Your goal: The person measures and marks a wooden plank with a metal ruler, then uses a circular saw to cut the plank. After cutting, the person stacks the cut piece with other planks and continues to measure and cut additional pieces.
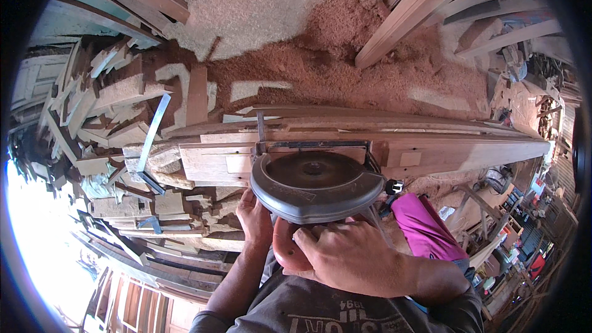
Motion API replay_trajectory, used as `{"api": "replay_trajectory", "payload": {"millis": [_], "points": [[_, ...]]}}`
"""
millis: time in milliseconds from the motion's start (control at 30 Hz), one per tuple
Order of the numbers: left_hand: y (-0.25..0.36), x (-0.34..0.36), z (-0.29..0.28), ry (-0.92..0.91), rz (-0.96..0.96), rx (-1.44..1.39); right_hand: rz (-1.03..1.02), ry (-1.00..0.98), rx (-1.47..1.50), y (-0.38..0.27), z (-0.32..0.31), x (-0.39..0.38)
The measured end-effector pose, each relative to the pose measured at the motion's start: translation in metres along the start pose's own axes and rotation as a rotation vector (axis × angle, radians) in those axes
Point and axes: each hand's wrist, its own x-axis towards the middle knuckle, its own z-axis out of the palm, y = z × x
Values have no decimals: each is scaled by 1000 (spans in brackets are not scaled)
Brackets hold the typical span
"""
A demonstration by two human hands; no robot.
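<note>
The right grip point(342, 251) is wrapped round the orange handle point(286, 248) of a grey, round-guarded circular saw point(296, 202); ahead lies a long brown wooden plank point(462, 155). Whether the left grip point(253, 217), alongside, holds anything, I cannot tell. Sawing seems in hand, calling next for steady guidance.

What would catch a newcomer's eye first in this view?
Most likely the circular saw in the centre, its rounded grey guard over the long board, with the right hand on its orange handle and the left hand at the board's near edge. Next, the bright magenta fabric right of the saw. Beyond the board, reddish sawdust covers much of the ground.
</note>
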Motion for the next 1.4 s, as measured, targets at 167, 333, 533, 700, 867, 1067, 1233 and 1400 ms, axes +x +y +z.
{"api": "replay_trajectory", "payload": {"millis": [167, 333, 533, 700, 867, 1067, 1233, 1400], "points": [[3, -1, 4, 16, -8, 7, 12, 31, -12, 1, -3, -1], [2, 0, 1, 12, -45, 23, 17, 16, 19, 2, -3, -2], [0, 2, -8, -70, 17, -3, -4, 83, -10, -7, 0, 2], [-3, 4, -9, -64, 37, 18, 27, 49, 3, -7, -2, 3], [-3, 5, -8, -61, 28, 7, 24, 16, 13, -3, -1, 2], [1, 3, -6, -25, -29, -13, -13, 24, 48, 4, 2, -1], [-2, 4, -8, -32, -17, 7, 13, -34, 34, 1, -1, 0], [-1, 7, -10, -51, -34, 15, -19, 9, -44, -12, 4, 4]]}}
